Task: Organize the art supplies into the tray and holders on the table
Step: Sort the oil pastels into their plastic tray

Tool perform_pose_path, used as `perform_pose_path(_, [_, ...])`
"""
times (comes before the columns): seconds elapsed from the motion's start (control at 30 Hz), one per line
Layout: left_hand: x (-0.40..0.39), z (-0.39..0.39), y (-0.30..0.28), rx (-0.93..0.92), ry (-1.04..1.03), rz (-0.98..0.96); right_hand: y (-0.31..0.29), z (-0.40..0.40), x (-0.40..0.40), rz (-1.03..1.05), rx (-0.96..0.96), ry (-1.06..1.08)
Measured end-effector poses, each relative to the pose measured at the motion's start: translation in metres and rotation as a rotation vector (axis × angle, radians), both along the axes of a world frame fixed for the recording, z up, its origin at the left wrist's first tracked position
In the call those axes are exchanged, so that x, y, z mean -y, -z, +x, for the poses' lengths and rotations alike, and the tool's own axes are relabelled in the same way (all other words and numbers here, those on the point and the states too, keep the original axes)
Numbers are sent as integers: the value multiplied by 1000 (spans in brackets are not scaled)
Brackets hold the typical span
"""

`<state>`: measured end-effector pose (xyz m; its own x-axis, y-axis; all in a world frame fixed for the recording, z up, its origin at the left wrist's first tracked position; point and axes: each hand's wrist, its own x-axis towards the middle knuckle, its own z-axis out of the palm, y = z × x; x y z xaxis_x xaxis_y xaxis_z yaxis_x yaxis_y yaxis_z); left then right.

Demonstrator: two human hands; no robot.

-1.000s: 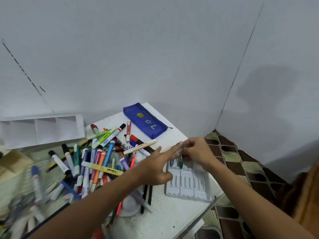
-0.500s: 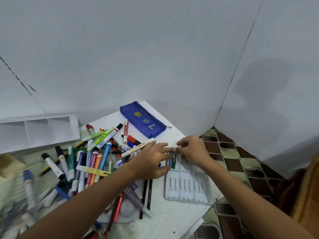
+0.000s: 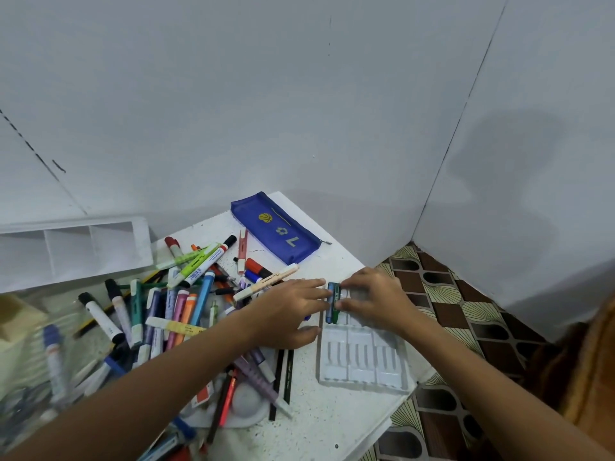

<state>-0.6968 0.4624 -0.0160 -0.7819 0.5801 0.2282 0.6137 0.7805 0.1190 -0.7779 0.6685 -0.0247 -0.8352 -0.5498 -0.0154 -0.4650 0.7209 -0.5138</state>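
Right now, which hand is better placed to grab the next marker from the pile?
Left. The left hand lies at the edge of the marker pile. The right hand is busy over the tray, pinching the small pens.

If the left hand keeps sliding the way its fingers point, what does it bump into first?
Probably the blue pen at the tray's far end; the left hand's fingertips already look nearly against it.

Both hands, left hand (image 3: 286, 314) and right hand (image 3: 372, 296), touch two small crayons (image 3: 332, 302) at the tray's (image 3: 362, 367) twelve o'clock end.
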Motion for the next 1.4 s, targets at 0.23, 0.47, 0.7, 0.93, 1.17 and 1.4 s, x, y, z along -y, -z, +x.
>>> perform_pose_path(0.23, [-2,1,4,10,29,58,-1,-3,4,-155,168,84])
perform_pose_path(0.47, [-3,4,17,-5,-23,-54,-5,-14,9,-86,248,97])
perform_pose_path(0.7, [-6,7,12,45,-41,-78,-11,-15,7,-64,202,31])
perform_pose_path(0.93, [-16,9,6,143,-131,-125,2,6,1,-21,-241,-203])
perform_pose_path(1.17, [-16,12,-2,225,-152,-271,7,12,-8,-33,-232,-181])
perform_pose_path(1.4, [-3,34,-26,56,-240,-28,-10,12,12,-173,-216,-131])
